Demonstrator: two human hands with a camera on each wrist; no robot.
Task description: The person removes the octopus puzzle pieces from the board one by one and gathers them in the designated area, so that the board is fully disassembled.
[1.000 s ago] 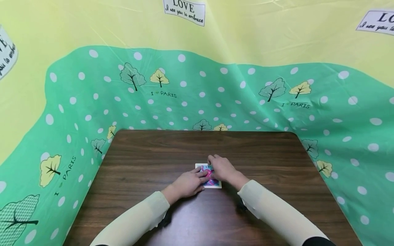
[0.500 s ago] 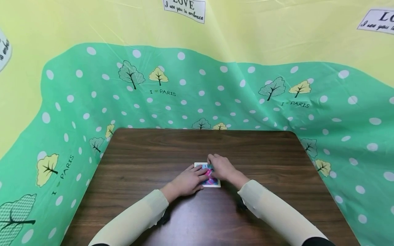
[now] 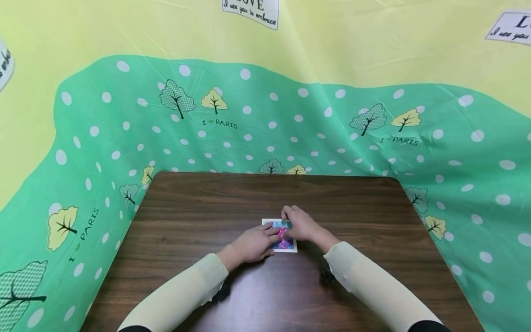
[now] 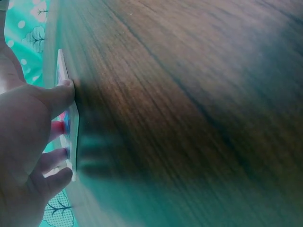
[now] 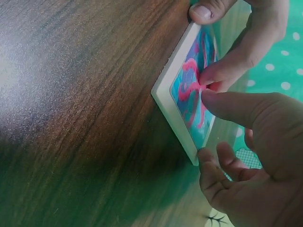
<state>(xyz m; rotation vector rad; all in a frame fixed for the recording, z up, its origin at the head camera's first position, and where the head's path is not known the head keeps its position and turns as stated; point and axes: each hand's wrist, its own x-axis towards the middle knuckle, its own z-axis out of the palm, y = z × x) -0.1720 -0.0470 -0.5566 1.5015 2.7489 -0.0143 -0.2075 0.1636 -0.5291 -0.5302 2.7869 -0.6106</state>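
A small flat picture board (image 3: 286, 246) with a white border and a pink and blue picture lies on the table. My left hand (image 3: 252, 243) rests on its left side, fingers extended over the picture. In the left wrist view the left thumb (image 4: 61, 97) touches the near edge of the board (image 4: 74, 142). My right hand (image 3: 303, 225) holds the far right corner with curled fingers. The right wrist view shows the right thumb (image 5: 232, 105) on the picture and a finger at the border of the board (image 5: 177, 120). The hands hide part of the picture.
The dark wood-grain table (image 3: 215, 198) extends around the board, with rounded far corners. A green and yellow printed cloth (image 3: 232, 110) hangs behind and beside it. Both cream sleeves (image 3: 178, 295) reach in from the near side.
Both hands stay at the board with little movement. The right hand has shifted very slightly away from the left, and a bit more of the picture shows. The head view has moved slightly.
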